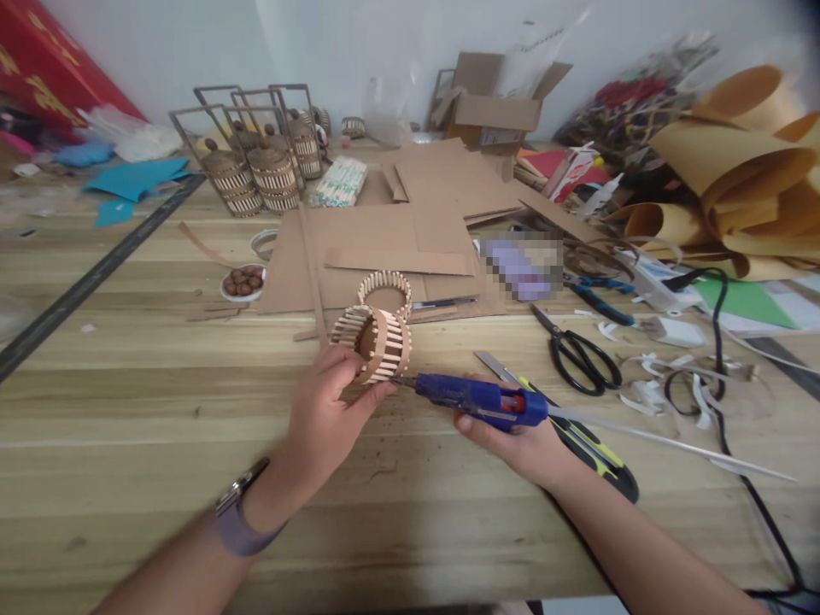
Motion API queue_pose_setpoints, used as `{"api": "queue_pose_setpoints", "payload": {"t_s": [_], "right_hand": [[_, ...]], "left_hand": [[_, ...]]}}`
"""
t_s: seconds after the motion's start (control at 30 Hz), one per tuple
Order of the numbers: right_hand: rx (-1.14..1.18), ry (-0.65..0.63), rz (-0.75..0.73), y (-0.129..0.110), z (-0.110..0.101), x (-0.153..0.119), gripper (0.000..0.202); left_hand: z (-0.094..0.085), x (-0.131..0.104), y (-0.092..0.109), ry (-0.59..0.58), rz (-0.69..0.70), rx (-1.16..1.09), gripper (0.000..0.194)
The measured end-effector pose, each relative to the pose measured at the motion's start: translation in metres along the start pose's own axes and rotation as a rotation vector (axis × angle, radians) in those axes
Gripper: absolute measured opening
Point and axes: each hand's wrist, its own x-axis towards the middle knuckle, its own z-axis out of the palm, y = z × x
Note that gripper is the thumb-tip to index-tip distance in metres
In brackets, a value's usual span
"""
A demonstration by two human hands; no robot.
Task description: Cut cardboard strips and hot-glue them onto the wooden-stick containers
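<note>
**Glue gun (pixel 480 401) at work height over a cluttered wooden table (pixel 160 487)**

The left hand (pixel 330 401) pinches a slatted stick cylinder (pixel 392 346) near the table's middle; the right hand (pixel 522 440) closes around the gun, nozzle at the cylinder's lower edge. Beyond lie cardboard sheets (pixel 371 226). Handled canisters (pixel 275 175) stand back left, an open carton (pixel 496 113) by the pale wall (pixel 339 43), rolled brown paper (pixel 711 162) right.

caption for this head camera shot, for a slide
Left hand steadies a small round basket of wooden sticks while the right hand holds a blue glue gun against it.
</note>
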Motion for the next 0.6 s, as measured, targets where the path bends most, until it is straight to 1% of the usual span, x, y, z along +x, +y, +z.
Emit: {"api": "queue_pose_setpoints", "payload": {"t_s": [0.1,0.2,0.4,0.6], "right_hand": [[-0.003,-0.033,-0.014,0.000,0.000,0.000,0.035],[-0.022,-0.042,-0.099,-0.001,0.001,0.000,0.038],[-0.110,0.029,-0.286,0.004,0.002,0.001,0.039],[-0.174,0.048,-0.341,0.011,0.004,0.002,0.042]], "left_hand": [[0.001,0.000,-0.001,0.008,0.014,-0.019,0.010],[0.001,-0.001,-0.002,0.015,0.025,-0.034,0.009],[0.001,-0.001,-0.001,0.017,0.011,-0.042,0.010],[0.002,0.000,0.000,0.016,-0.002,-0.043,0.008]]}}
